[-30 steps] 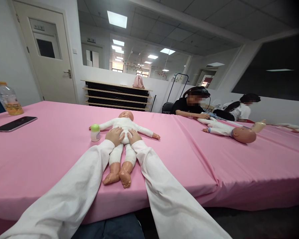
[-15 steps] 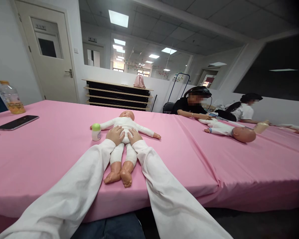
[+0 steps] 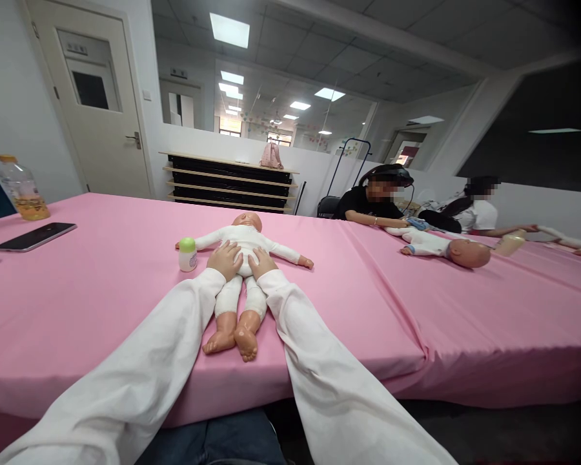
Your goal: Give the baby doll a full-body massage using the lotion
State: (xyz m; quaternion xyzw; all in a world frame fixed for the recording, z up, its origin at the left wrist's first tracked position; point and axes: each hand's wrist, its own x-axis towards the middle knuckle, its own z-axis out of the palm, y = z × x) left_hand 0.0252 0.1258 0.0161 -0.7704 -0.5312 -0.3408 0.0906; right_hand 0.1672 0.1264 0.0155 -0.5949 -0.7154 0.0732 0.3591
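Observation:
A baby doll point(image 3: 246, 236) in a white cloth body lies on its back on the pink-covered table, its head away from me and its feet toward me. My left hand point(image 3: 225, 261) rests on the left side of its lower belly, fingers stretched out. On the right side, my right hand point(image 3: 262, 263) lies in the same way with its fingers extended. Both palms are turned down and hidden against the doll. Just left of my left hand stands a small white jar point(image 3: 188, 256) with a green lid.
A phone point(image 3: 36, 237) and a clear bottle point(image 3: 22, 190) with amber liquid are at the left. On the right, a co-worker point(image 3: 375, 203) handles a second doll point(image 3: 430, 245). Beyond sits another person point(image 3: 479, 210), near a pale bottle point(image 3: 509, 243). A cloth fold point(image 3: 407, 316) crosses the table.
My hands stay on the doll's belly with hardly any shift. At the right, the co-worker's doll has moved slightly left, and the farther person's head has turned away.

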